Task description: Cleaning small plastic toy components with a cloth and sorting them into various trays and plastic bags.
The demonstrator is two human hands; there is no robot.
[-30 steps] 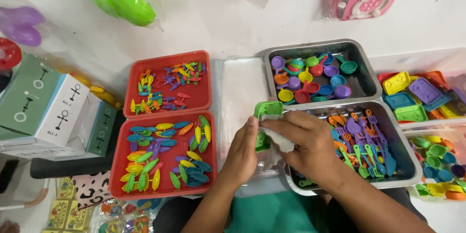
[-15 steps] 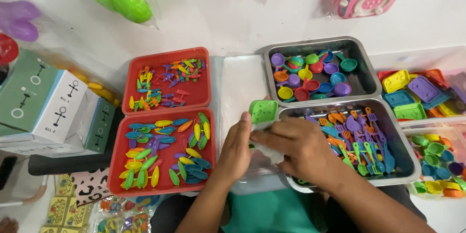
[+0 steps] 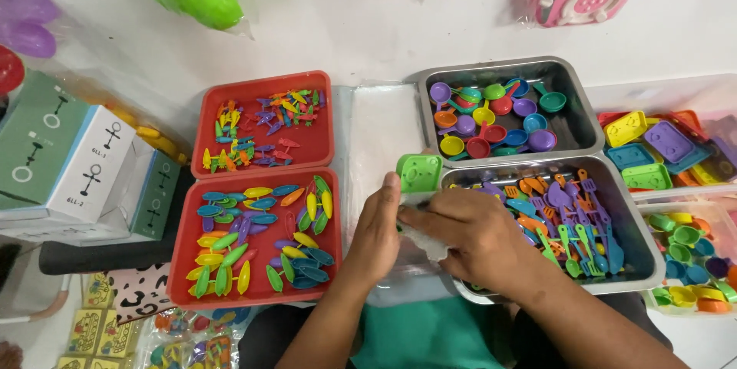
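Both hands, left (image 3: 376,234) and right (image 3: 468,238), close their grip on what looks like a clear bag (image 3: 426,242) beside the green tile (image 3: 420,173), mid-packing; next calls for holding it open

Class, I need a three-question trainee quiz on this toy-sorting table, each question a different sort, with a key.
1. True or false: the square green plastic toy tray lies inside a red plastic tray.
2. Which container holds the small round plastic pans? A) upper metal tray B) a red tray
3. Fill in: the left hand and right hand meet over a clear plastic ____.

Key: 1 false; 2 A; 3 bag
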